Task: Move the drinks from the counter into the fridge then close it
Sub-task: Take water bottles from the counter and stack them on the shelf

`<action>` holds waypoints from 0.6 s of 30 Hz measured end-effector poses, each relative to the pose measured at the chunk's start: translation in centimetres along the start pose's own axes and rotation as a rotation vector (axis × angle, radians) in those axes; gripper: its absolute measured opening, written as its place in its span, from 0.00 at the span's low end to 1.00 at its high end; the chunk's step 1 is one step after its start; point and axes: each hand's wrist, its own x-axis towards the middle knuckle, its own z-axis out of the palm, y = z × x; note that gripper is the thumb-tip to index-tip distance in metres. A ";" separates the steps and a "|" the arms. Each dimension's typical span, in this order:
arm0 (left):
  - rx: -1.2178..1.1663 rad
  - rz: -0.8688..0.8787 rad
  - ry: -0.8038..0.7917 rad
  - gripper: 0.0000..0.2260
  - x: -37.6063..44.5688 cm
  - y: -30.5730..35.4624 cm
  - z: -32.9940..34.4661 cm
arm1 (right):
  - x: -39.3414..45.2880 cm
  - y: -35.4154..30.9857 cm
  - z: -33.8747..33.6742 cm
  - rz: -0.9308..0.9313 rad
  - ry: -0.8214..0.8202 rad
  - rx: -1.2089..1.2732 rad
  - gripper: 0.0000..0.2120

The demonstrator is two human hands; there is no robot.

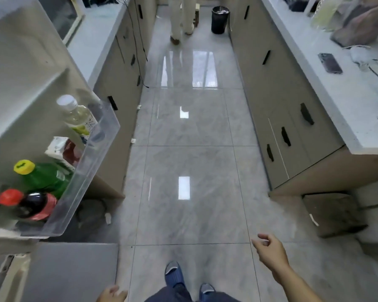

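**Fridge door open and stocked, both hands free**

The fridge door (pixel 20 68) stands open on the left, swung out into the aisle. Its clear door shelf (pixel 92 162) holds four drinks in a row: farthest, a pale tea bottle (pixel 79 117) with a white cap; then a carton (pixel 62 150); then a green bottle (pixel 44 176) with a yellow cap; nearest, a dark cola bottle (pixel 32 204) with a red cap. The counter (pixel 345 99) on the right carries a phone (pixel 330 63) and some bags farther back; whether any drinks remain there I cannot tell.

The likely trouble is in the closing. The bottles lean in the shelf, so a hard swing could tip or rattle them. The door also juts near the person's legs, and a push from this angle could leave it ajar.

The right hand (pixel 270 251) reaches forward low on the right, fingers loosely curled, holding nothing. The left hand (pixel 111 294) shows only partly at the bottom edge, near the door's corner; it looks relaxed and unloaded.
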 end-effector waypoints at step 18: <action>0.057 0.202 -0.153 0.12 7.1 23.5 6.6 | 6.7 3.4 -0.8 0.381 0.018 -0.053 0.16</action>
